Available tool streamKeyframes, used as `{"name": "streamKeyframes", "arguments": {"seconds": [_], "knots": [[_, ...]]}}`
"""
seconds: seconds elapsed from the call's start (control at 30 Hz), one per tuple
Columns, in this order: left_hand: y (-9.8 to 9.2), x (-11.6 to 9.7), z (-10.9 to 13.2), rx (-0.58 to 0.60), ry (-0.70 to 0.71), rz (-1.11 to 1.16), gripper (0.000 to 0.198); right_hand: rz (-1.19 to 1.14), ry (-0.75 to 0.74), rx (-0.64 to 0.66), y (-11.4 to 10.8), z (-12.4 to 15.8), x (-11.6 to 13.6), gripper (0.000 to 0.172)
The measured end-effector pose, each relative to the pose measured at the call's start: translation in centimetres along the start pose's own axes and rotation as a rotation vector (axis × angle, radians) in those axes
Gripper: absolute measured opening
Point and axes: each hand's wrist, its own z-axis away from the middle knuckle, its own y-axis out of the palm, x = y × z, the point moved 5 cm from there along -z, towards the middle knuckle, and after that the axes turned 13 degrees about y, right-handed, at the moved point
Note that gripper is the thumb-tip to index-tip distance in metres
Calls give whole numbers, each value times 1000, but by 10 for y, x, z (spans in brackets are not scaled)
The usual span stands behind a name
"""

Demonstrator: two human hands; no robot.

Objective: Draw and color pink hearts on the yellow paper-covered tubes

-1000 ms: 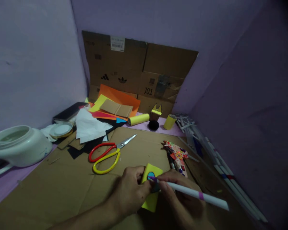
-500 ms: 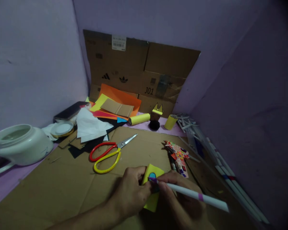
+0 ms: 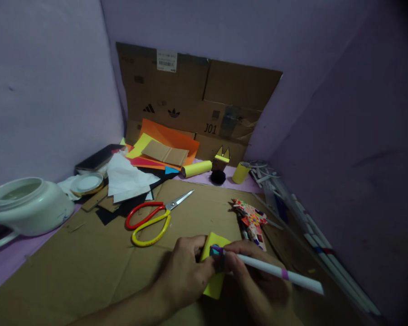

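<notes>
My left hand (image 3: pixel 187 271) is closed on a folded piece of yellow paper (image 3: pixel 215 288), thumb in front and fingers partly hidden behind. On the paper's face is a blue oval with a dark outline (image 3: pixel 214 250). A white marker with a purple tip and band (image 3: pixel 272 269) sits pinched in my right hand (image 3: pixel 255 271), its tip on or right at the blue oval. Scissors with one red and one yellow handle (image 3: pixel 153 222) lie beyond my left hand, blades slightly apart. A patterned pouch or wrapped bundle (image 3: pixel 253 222) lies just past my right hand.
Yellow rolls (image 3: pixel 196 169) and a black fuzzy ball (image 3: pixel 218 177) stand at the back. Coloured paper (image 3: pixel 173 136) and crumpled white tissue (image 3: pixel 127 179) are heaped back left. A white teapot (image 3: pixel 37 208) is at left. Several white markers (image 3: pixel 343 271) line the right side.
The marker tip has shifted slightly up and left over the blue oval. My left hand and the yellow paper stay nearly in place.
</notes>
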Motion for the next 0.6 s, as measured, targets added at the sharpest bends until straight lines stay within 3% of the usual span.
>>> {"name": "streamKeyframes", "arguments": {"seconds": [0.23, 0.6], "knots": [[1, 0, -1, 1, -14, 6, 20, -7, 43, -60, -4, -3, -3, 15], [0, 2, 0, -3, -22, -31, 21, 46, 49, -45, -4, -5, -5, 17]]}}
